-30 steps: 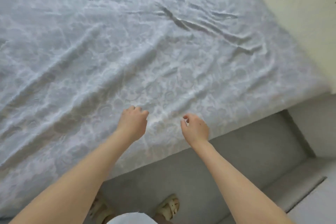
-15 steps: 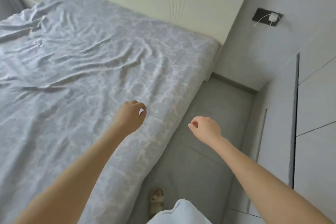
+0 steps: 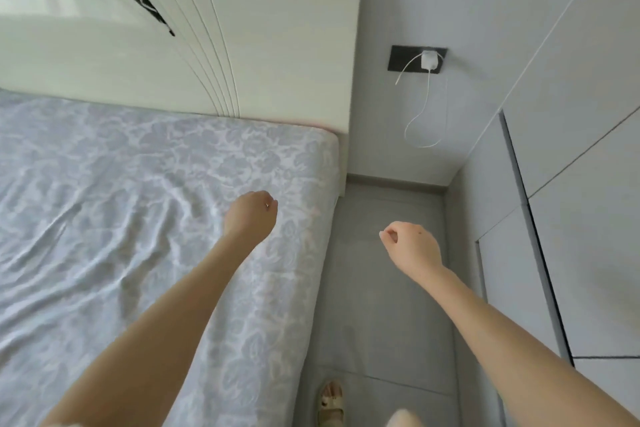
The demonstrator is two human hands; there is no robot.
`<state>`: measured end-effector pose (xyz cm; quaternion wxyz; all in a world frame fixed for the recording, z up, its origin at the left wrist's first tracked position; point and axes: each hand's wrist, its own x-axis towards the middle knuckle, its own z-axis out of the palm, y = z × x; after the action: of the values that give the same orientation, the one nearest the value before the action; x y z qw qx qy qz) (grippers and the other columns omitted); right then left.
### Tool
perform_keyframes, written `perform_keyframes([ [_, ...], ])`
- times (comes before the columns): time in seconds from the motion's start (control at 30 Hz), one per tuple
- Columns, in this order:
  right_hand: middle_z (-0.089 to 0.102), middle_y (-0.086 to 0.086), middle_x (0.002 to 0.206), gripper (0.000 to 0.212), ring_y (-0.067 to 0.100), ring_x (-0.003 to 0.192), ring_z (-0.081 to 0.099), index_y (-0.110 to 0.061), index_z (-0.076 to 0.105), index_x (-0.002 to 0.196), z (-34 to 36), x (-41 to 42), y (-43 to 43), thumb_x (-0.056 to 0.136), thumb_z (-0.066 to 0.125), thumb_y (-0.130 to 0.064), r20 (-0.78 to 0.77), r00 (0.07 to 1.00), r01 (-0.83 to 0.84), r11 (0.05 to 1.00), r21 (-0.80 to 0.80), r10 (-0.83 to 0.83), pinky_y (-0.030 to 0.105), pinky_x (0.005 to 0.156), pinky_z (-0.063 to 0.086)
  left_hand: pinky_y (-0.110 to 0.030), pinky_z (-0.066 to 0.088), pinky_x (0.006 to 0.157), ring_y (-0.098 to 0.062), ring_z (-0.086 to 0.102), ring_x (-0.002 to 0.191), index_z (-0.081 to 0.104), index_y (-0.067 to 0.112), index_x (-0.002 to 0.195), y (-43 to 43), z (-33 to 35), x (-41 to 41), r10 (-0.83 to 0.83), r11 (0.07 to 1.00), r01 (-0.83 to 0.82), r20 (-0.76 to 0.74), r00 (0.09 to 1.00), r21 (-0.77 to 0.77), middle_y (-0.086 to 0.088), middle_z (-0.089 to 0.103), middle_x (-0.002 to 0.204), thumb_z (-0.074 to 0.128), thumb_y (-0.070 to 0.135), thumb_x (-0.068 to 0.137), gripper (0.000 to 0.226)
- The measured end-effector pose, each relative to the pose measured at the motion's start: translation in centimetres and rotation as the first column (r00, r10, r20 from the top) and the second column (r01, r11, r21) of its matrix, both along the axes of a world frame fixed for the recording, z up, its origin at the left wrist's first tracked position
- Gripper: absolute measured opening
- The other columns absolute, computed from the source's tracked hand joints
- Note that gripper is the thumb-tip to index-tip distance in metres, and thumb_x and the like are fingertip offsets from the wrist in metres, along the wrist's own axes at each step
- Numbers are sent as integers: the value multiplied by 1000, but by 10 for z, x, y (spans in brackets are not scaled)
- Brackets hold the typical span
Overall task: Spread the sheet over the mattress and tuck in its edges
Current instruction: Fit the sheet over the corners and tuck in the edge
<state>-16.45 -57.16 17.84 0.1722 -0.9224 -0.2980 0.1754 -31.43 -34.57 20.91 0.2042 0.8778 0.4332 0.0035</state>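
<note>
Sheet [image 3: 131, 218]: pale grey floral fabric covering the mattress, wrinkled at the left, smoother toward the far right corner by the headboard [image 3: 277, 45].
Left hand [image 3: 250, 215]: above the sheet near the bed's right edge, fingers curled together in a loose fist, clamped on nothing.
Right hand [image 3: 412, 246]: over the grey floor [image 3: 381, 305] right of the bed, fingers curled together, empty.
Wall: a white charger [image 3: 428, 61] in a dark socket, cable dangling.
Near edge: a sandalled foot [image 3: 330, 402] on the floor.

Bare forearms without sleeves, a thin ring [image 3: 267, 205] on one finger, a beige strapped sandal [image 3: 330, 404].
</note>
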Motion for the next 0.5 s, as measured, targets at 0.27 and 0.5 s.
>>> perform_keyframes([
  [0.27, 64, 1, 82, 28, 22, 77, 57, -14, 62, 86, -38, 143, 100, 98, 42, -31, -103, 994, 29, 998, -55, -35, 28, 61, 38, -24, 21, 45, -16, 27, 44, 28, 11, 53, 114, -54, 156, 227, 965, -227, -14, 974, -135, -2, 30, 50, 41, 22, 97, 47],
  [0.5, 49, 3, 61, 40, 24, 67, 46, -10, 46, 64, -95, 235, 221, 99, 40, -29, -285, 956, 42, 993, -109, -71, 30, 53, 30, -39, 48, 67, -26, 53, 65, 44, 9, 55, 209, -129, 233, 525, 777, -490, -23, 851, -395, -12, 51, 61, 46, 27, 94, 43],
])
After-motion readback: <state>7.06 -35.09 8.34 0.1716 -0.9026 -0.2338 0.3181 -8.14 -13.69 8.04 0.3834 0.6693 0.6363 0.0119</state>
